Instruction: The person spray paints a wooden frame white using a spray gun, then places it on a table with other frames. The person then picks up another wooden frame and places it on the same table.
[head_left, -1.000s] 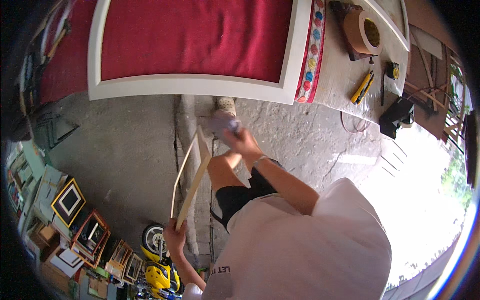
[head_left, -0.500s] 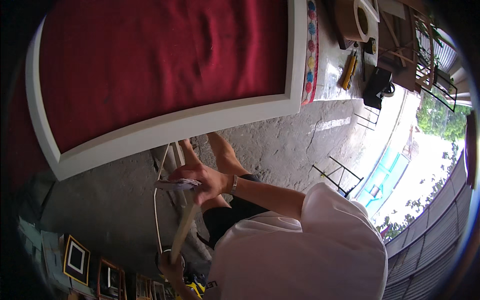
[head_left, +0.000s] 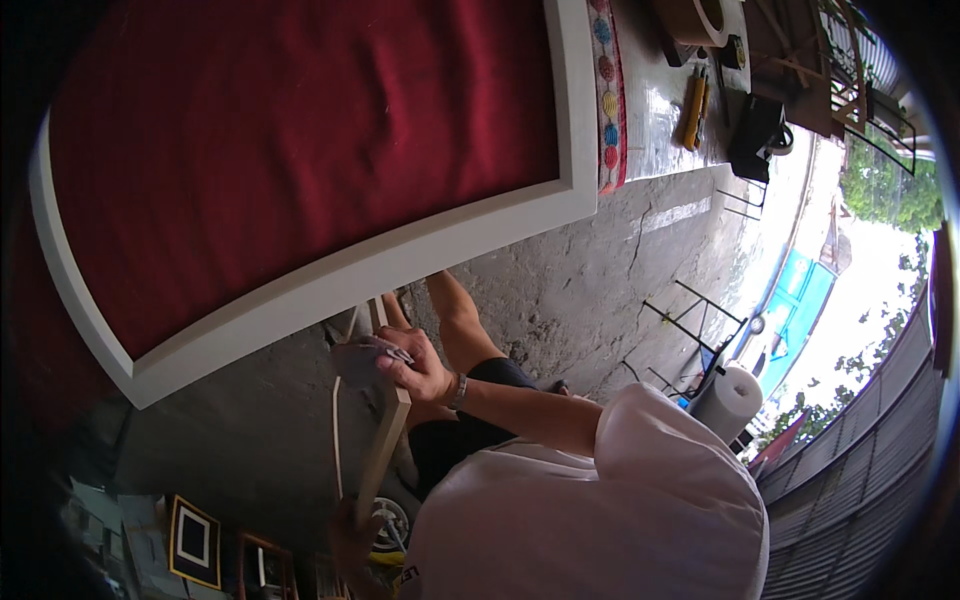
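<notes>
My right hand (head_left: 425, 368), with a metal band at its wrist, is closed on a folded pale greyish sheet (head_left: 362, 360); I cannot tell whether it is cloth or abrasive paper. It presses the sheet against a slim bare-wood frame (head_left: 380, 450), tilted in front of my legs. Lower down, my left hand (head_left: 352, 545) grips the near end of this wooden frame, its fingers dark and partly hidden. Just beyond both hands, a large white frame (head_left: 350, 258) lies on a red cloth (head_left: 300, 130), its near corner jutting over the edge.
Yellow cutters (head_left: 695, 110), a tape roll (head_left: 712, 20) and a black tool (head_left: 757, 140) lie on the table at the upper right. Small picture frames (head_left: 195, 540) stand at the lower left. Metal stands (head_left: 690, 320) and a white roll (head_left: 735, 395) are on the right.
My right hand and the folded sheet have shifted slightly along the wooden frame, and the sheet has turned to show more of its face. The whole view has swung a little.
</notes>
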